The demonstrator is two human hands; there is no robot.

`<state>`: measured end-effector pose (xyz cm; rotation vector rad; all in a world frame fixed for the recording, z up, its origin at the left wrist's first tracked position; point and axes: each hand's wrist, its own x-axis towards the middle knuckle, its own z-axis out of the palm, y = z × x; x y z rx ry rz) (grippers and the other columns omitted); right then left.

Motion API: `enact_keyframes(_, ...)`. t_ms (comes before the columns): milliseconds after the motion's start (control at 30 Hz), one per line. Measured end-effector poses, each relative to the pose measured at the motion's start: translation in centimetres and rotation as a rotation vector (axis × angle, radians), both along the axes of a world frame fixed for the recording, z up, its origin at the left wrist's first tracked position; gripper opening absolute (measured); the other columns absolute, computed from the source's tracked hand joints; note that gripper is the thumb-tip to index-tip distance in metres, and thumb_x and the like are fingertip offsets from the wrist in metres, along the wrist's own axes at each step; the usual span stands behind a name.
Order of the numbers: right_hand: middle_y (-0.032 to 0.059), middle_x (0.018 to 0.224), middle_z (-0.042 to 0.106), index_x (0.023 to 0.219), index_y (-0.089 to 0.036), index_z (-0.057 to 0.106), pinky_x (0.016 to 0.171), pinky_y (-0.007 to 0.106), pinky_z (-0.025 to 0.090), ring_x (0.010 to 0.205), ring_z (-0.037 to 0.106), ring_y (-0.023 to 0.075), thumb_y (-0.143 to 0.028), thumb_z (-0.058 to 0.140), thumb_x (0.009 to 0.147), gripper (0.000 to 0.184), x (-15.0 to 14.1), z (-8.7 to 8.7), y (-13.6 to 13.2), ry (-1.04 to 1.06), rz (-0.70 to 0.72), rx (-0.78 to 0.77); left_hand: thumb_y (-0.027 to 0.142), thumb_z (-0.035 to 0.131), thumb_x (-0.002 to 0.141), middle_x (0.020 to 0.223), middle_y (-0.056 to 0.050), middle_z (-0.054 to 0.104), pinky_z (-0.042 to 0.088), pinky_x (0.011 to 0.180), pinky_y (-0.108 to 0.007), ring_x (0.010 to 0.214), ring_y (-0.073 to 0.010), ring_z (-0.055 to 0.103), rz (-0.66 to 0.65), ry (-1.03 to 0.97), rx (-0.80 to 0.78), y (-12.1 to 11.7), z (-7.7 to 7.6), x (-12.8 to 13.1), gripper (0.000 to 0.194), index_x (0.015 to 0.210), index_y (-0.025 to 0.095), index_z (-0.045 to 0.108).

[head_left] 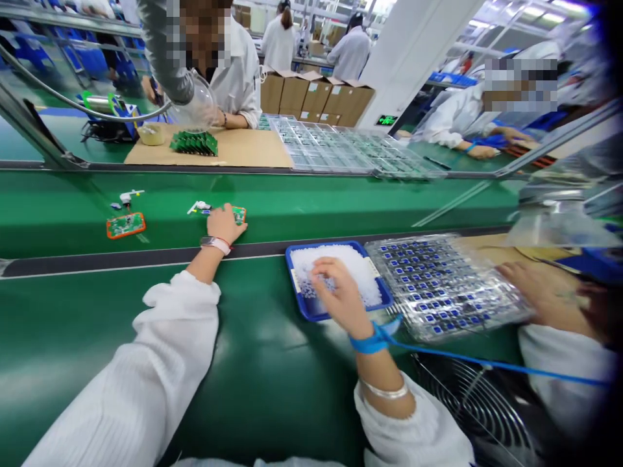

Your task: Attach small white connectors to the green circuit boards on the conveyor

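On the green belt, my left hand [226, 227] is closed over a green circuit board [240, 215] in an orange frame and hides most of it. A small white part with wires [199, 207] lies just left of those fingers. My right hand [342, 295], slightly blurred, is over a blue tray [311, 315] of small white pieces [357, 263]. Its fingers are loosely bent and apart, with nothing visible between them. A blue wrist strap [370, 338] is on that wrist. Farther left on the belt lies another orange-framed circuit board [126, 225] with a white part beside it.
Right of the tray is a clear plastic tray [442, 285] of blue-and-black parts, with a neighbour's hand [540, 292] at its edge. A blue cord [487, 364] stretches right, above a fan [472, 402]. Across the belt, a co-worker [238, 78] sits behind stacked green boards [195, 143].
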<state>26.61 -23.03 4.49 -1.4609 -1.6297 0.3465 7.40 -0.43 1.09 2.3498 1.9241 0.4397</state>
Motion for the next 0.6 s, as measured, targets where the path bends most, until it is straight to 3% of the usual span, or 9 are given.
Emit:
enact_keyframes(100, 0.0065, 0.087, 0.055, 0.078, -0.02, 0.056, 0.078, 0.037, 0.043, 0.085, 0.053, 0.0206, -0.024, 0.054, 0.08, 0.005, 5.0, -0.7, -1.2, -0.097, -0.184, -0.102, 0.045, 0.071, 0.064, 0.107, -0.015, 0.06, 0.043, 0.085, -0.037, 0.1, -0.0295, 0.057, -0.05, -0.211, -0.098, 0.8, -0.1, -2.5, 0.065, 0.114, 0.011, 0.046)
enact_keyframes(167, 0.0057, 0.08, 0.055, 0.071, -0.02, 0.056, 0.077, 0.038, 0.043, 0.082, 0.053, 0.0209, -0.022, 0.054, 0.077, 0.007, 6.7, -1.6, -2.0, -0.153, -0.165, -0.256, 0.046, 0.071, 0.061, 0.106, -0.011, 0.06, 0.045, 0.085, -0.035, 0.098, -0.0259, 0.059, -0.105, -0.375, -0.174, 0.5, -0.3, -3.8, 0.067, 0.114, 0.014, 0.045)
enact_keyframes(267, 0.0055, 0.076, 0.054, 0.066, -0.019, 0.056, 0.076, 0.038, 0.042, 0.081, 0.052, 0.0212, -0.019, 0.054, 0.076, 0.011, 7.0, -2.9, -2.6, -0.21, -0.108, -0.41, 0.048, 0.071, 0.059, 0.108, -0.008, 0.059, 0.046, 0.086, -0.034, 0.096, -0.0229, 0.059, -0.255, -0.527, -0.153, -1.4, -0.2, -4.9, 0.069, 0.113, 0.015, 0.045)
enact_keyframes(367, 0.0058, 0.077, 0.054, 0.066, -0.018, 0.057, 0.076, 0.038, 0.041, 0.082, 0.051, 0.0213, -0.017, 0.053, 0.077, 0.011, 6.3, -3.3, -2.5, -0.24, -0.101, -0.436, 0.047, 0.069, 0.061, 0.112, -0.007, 0.057, 0.046, 0.087, -0.035, 0.097, -0.0229, 0.058, -0.434, -0.518, -0.12, -4.5, 0.2, -5.2, 0.063, 0.112, 0.017, 0.046)
enact_keyframes(600, 0.0054, 0.076, 0.053, 0.064, -0.018, 0.057, 0.076, 0.037, 0.039, 0.08, 0.05, 0.0202, -0.014, 0.05, 0.076, 0.014, 6.6, -3.7, -2.4, -0.307, -0.072, -0.434, 0.037, 0.066, 0.068, 0.117, -0.009, 0.055, 0.042, 0.09, -0.036, 0.106, -0.0253, 0.052, -0.812, -0.335, -0.261, -10.4, 0.2, -6.4, 0.055, 0.116, 0.019, 0.047)
